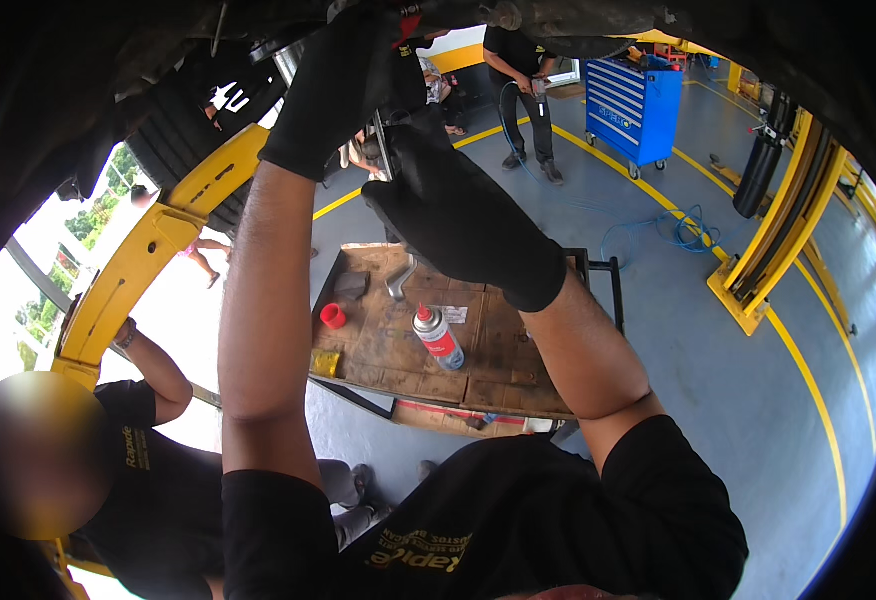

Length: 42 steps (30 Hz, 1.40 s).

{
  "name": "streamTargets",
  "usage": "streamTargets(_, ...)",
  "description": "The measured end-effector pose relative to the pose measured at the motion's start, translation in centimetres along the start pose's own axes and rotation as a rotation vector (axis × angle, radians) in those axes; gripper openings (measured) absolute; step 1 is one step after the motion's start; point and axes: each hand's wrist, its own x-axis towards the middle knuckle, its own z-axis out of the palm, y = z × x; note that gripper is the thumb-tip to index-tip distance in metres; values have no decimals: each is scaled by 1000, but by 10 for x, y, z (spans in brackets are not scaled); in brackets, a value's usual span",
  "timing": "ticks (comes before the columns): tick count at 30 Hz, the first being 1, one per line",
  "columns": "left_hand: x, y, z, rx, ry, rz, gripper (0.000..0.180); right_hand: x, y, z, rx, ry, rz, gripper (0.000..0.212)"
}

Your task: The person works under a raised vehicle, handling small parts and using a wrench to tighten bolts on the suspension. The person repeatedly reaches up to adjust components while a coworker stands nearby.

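Note:
Both of my arms reach up under a raised vehicle, with black gloves on the hands. My left hand (pixel 328 95) is up against the dark underside (pixel 503 15), beside a small red part (pixel 408 25); its fingers merge with the shadow, so their grip is not visible. Lower and to the right, my right hand (pixel 463 215) is closed round a slim shiny metal tool (pixel 385 150) that points upward. The glove covers much of this tool, and its exact kind does not show.
Below my hands, a cardboard-topped cart (pixel 508 375) carries a spray can (pixel 438 338), a red cap (pixel 333 316) and a metal piece (pixel 400 278). Yellow lift arm (pixel 123 285) at left, lift post (pixel 783 215) at right. One co-worker (pixel 148 490) stands near left, another (pixel 520 80) beyond, by a blue tool cabinet (pixel 630 110).

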Motion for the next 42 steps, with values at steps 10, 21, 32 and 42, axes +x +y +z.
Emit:
streamTargets(10,42,53,-20,-897,-10,-1054,27,21,-38,-60,907,-196,553,33)
streamTargets(21,11,19,20,280,66,-26,33,22,38,8,696,-82,339,27)
streamTargets(32,-11,11,10,127,67,-46,47,24,3,-28,832,-256,468,27)
streamTargets(42,2,9,16,547,138,172,39,25,31,-21,757,-218,360,27)
